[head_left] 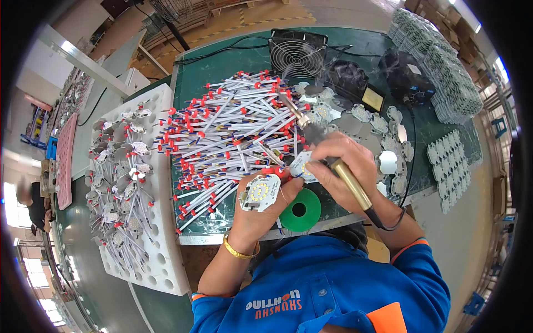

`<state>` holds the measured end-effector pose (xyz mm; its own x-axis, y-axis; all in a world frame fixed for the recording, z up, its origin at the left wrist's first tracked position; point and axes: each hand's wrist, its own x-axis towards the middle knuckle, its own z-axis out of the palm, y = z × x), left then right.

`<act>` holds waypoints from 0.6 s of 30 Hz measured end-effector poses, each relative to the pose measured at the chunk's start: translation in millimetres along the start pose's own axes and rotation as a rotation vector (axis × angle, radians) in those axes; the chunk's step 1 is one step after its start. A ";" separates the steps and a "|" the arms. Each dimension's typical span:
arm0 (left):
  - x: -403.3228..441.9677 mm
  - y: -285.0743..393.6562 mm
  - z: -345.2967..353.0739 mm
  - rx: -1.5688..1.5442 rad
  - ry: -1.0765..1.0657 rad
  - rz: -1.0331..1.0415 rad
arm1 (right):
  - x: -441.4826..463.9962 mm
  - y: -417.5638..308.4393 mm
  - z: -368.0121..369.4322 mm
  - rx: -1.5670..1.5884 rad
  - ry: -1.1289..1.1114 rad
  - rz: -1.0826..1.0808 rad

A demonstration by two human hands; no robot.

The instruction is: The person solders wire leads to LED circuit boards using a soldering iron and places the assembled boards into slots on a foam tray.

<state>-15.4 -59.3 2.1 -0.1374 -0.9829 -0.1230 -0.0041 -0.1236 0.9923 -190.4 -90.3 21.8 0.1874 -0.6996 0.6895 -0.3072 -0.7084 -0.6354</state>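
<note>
My left hand (pixel 266 208) is closed on a small white LED board (pixel 261 191) with yellow chips, near the front edge of the green bench. Red-handled tweezers (pixel 275 171) show at the same fingers. My right hand (pixel 347 169) grips a soldering iron (pixel 350 183) with a brass-coloured handle, its metal tip pointing up and left. A second LED board (pixel 302 166) lies between the two hands, partly covered by fingers. Just below them sits a green solder spool (pixel 300 211). A large pile of white wire pieces with red ends (pixel 233 127) lies beyond my left hand.
A fan (pixel 298 55) stands at the back, beside a yellow sponge holder (pixel 372 99) and a black soldering station (pixel 408 77). Loose boards (pixel 361 114) lie right of the pile. White foam tray (pixel 166 261) with wired boards is left; board panels (pixel 449 172) lie right.
</note>
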 end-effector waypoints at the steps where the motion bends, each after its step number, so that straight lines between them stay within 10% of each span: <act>1: 0.5 3.4 0.6 0.001 0.005 0.001 | -1.2 -1.5 -0.2 -0.023 -0.025 0.001; 18: -16.1 11.2 -8.8 -0.500 -0.057 -0.090 | -15.5 -15.0 17.9 -0.018 0.160 -0.120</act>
<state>-4.5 -46.1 15.0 -0.2119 -0.9581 -0.1925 0.4545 -0.2710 0.8485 -172.0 -70.5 14.4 0.0735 -0.5853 0.8075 -0.3081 -0.7834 -0.5398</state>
